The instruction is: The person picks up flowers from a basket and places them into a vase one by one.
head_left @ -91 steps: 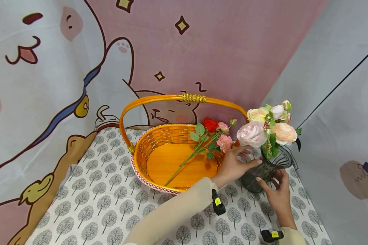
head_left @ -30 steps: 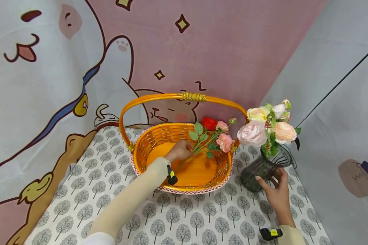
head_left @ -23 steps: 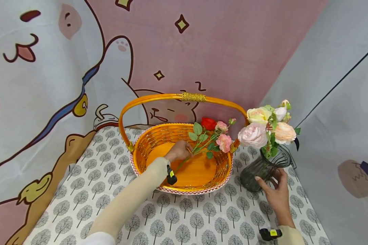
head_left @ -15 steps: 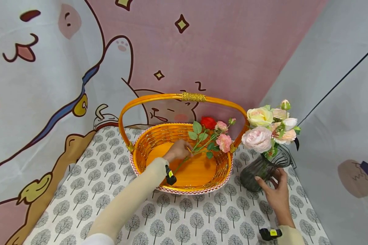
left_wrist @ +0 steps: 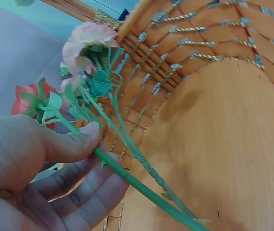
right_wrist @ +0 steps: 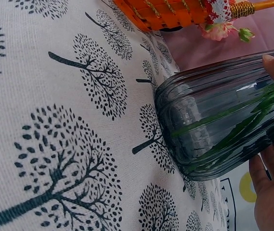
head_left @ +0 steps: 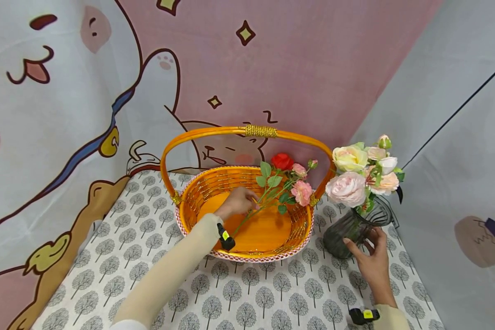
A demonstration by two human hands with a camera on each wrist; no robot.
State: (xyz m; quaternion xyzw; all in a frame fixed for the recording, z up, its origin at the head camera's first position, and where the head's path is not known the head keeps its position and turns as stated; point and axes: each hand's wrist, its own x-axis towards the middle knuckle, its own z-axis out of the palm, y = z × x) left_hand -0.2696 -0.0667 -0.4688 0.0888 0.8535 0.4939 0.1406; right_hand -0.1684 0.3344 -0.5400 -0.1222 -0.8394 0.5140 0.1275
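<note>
Inside the orange basket (head_left: 206,215), my left hand (head_left: 238,200) pinches the green stem (left_wrist: 141,185) of a red rose (head_left: 282,161) between thumb and fingers. A stem of pink flowers (head_left: 301,192) lies beside it, its blooms over the basket's right rim. In the left wrist view the pink bloom (left_wrist: 89,45) shows behind the rose's stem. At the right, my right hand (head_left: 373,259) grips a dark glass vase (head_left: 342,236) on the table. The vase holds a pale pink flower (head_left: 346,189), a yellow one (head_left: 349,158) and others; their stems (right_wrist: 242,120) show through the glass.
A tall arched handle (head_left: 260,131) with gold binding spans the basket above my left hand. Beneath everything lies a tablecloth (head_left: 247,293) printed with trees. Hanging cloth (head_left: 309,68) with cartoon animals stands close behind and to the right.
My left hand has gone from beside the vase into the basket and taken the rose's stem. The rose has lifted slightly. The vase's flowers shifted and settled a little; my right hand stayed put.
</note>
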